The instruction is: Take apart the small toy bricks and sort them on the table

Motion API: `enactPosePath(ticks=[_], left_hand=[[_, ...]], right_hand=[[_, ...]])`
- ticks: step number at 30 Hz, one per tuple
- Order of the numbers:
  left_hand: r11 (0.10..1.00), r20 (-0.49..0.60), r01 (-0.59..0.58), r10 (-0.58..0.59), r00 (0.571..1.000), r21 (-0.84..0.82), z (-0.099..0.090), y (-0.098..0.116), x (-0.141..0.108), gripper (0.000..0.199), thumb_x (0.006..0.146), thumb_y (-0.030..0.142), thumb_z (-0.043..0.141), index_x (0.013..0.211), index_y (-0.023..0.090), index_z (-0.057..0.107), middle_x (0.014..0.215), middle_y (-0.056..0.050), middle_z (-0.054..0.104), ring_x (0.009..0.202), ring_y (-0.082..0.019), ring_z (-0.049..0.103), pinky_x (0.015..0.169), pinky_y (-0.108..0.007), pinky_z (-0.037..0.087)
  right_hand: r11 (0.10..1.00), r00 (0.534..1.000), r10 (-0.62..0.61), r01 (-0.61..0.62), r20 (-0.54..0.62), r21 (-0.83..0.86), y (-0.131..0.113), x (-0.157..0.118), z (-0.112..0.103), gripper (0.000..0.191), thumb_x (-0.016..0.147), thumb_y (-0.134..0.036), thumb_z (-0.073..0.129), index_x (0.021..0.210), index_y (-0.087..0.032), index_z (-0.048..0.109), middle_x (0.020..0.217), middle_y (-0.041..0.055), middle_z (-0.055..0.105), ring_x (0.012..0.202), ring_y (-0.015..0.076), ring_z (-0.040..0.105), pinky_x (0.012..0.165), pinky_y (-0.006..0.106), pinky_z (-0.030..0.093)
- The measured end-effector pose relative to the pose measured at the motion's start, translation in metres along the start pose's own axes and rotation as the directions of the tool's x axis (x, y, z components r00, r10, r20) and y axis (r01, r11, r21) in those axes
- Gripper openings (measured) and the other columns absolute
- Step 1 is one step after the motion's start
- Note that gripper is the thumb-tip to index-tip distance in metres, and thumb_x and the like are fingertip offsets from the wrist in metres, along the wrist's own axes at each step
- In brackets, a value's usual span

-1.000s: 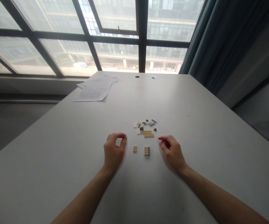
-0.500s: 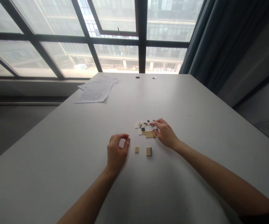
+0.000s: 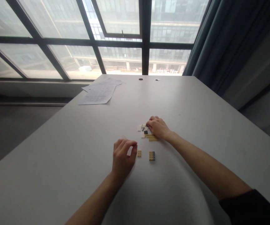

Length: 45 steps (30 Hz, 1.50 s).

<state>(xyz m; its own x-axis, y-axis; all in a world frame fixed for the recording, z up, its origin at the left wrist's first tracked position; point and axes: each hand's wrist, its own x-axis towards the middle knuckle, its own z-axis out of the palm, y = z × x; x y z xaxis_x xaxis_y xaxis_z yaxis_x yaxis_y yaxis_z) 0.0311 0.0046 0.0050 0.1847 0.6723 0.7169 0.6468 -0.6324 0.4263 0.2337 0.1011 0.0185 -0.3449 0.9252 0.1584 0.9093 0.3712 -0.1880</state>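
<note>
My left hand (image 3: 125, 156) hovers low over the table with thumb and forefinger curled together in a ring. Nothing shows between their tips. Just right of those fingertips lies a small tan toy brick (image 3: 139, 153), and farther right a tan and blue-grey brick block (image 3: 152, 156). My right hand (image 3: 157, 127) reaches into a small pile of white and grey pieces (image 3: 143, 128), its fingers closed at the pile's edge. What they grip, if anything, is too small to make out. Long tan bricks (image 3: 152, 138) and a dark piece (image 3: 145, 132) lie beside that hand.
The white table (image 3: 184, 106) stretches away to a large window (image 3: 123, 59). Printed paper sheets (image 3: 99, 93) lie at its far left, and two round holes sit by the far edge. A dark curtain (image 3: 210, 43) hangs at the right.
My right hand has shifted left over the pile and drawn its fingers closed. My left hand has moved slightly right, nearer the small tan brick, and its finger ring has tightened.
</note>
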Motion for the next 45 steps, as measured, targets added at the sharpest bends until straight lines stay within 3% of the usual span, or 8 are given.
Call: enactPosePath(ticks=[11,16,18,20,23,26,33,45], left_hand=[[1.0,0.011,-0.021,0.021,1.0,-0.018,0.0,-0.002,0.0,0.007,0.084,0.014,0.057,0.081,0.019,0.059,0.076,-0.002,0.064,0.079,-0.019,0.055,0.077,-0.035,0.044],[0.997,-0.038,-0.055,0.053,0.998,-0.049,-0.002,0.005,-0.003,0.014,0.081,0.016,0.065,0.094,0.019,0.061,0.085,-0.004,0.063,0.082,-0.019,0.056,0.078,-0.035,0.046],[0.992,-0.048,-0.085,0.08,0.996,-0.097,-0.002,0.012,-0.005,0.032,0.077,0.018,0.071,0.107,0.018,0.06,0.093,-0.006,0.062,0.087,-0.02,0.057,0.079,-0.035,0.047],[0.981,-0.05,-0.123,0.117,0.992,-0.148,-0.002,0.02,-0.008,0.044,0.075,0.018,0.073,0.116,0.019,0.058,0.098,-0.007,0.062,0.089,-0.02,0.057,0.079,-0.035,0.049],[0.96,-0.029,-0.184,0.182,0.983,-0.212,0.0,0.029,-0.011,0.045,0.075,0.012,0.072,0.118,0.021,0.058,0.097,-0.006,0.063,0.088,-0.019,0.057,0.078,-0.034,0.049],[0.941,-0.004,-0.225,0.231,0.973,-0.252,0.001,0.031,-0.013,0.045,0.076,0.006,0.07,0.116,0.023,0.061,0.094,-0.005,0.065,0.087,-0.018,0.057,0.078,-0.033,0.05],[0.931,0.009,-0.202,0.214,0.977,-0.305,0.0,0.026,-0.012,0.042,0.076,0.005,0.07,0.113,0.022,0.063,0.091,-0.005,0.066,0.086,-0.017,0.057,0.076,-0.032,0.051],[0.891,0.041,-0.142,0.177,0.983,-0.431,0.001,0.027,-0.009,0.03,0.081,0.006,0.062,0.108,0.019,0.063,0.088,-0.005,0.064,0.082,-0.016,0.057,0.072,-0.03,0.05]], right_hand=[[0.994,0.993,0.077,-0.07,-0.092,0.081,-0.012,-0.001,0.001,0.019,0.091,-0.015,0.048,0.093,-0.013,0.067,0.105,0.0149,0.06,0.105,0.0265,0.051,0.091,0.04,0.038],[0.955,0.984,0.114,-0.072,-0.133,0.289,-0.031,-0.038,-0.017,0.016,0.094,-0.022,0.048,0.095,-0.017,0.063,0.099,0.0063,0.06,0.087,0.0158,0.056,0.08,0.027,0.044],[0.748,0.986,0.131,-0.032,-0.1,0.663,-0.042,-0.067,-0.023,0.013,0.092,-0.025,0.051,0.091,-0.018,0.061,0.09,0.0031,0.058,0.073,0.0131,0.054,0.07,0.026,0.045],[0.509,0.99,0.14,-0.07,-0.002,0.858,-0.052,-0.094,-0.027,0.011,0.089,-0.028,0.055,0.089,-0.018,0.061,0.081,0.0008,0.056,0.069,0.0131,0.051,0.065,0.026,0.043],[0.253,0.979,0.146,-0.178,0.144,0.951,-0.064,-0.122,-0.026,0.015,0.086,-0.032,0.058,0.085,-0.017,0.059,0.072,-0.0009,0.054,0.066,0.0134,0.05,0.064,0.027,0.041],[0.138,0.975,0.151,-0.182,0.161,0.974,-0.07,-0.13,-0.022,0.017,0.086,-0.033,0.06,0.086,-0.017,0.06,0.077,0.0006,0.056,0.072,0.0145,0.051,0.069,0.028,0.041],[0.136,0.982,0.164,-0.115,0.092,0.984,-0.076,-0.132,-0.017,0.017,0.089,-0.032,0.056,0.083,-0.016,0.061,0.076,-0.0002,0.052,0.069,0.0123,0.045,0.065,0.026,0.037],[0.052,0.978,0.106,-0.185,0.179,0.981,-0.074,-0.13,-0.017,0.025,0.09,-0.036,0.053,0.073,-0.017,0.054,0.062,-0.0033,0.045,0.06,0.0115,0.04,0.06,0.026,0.034]])
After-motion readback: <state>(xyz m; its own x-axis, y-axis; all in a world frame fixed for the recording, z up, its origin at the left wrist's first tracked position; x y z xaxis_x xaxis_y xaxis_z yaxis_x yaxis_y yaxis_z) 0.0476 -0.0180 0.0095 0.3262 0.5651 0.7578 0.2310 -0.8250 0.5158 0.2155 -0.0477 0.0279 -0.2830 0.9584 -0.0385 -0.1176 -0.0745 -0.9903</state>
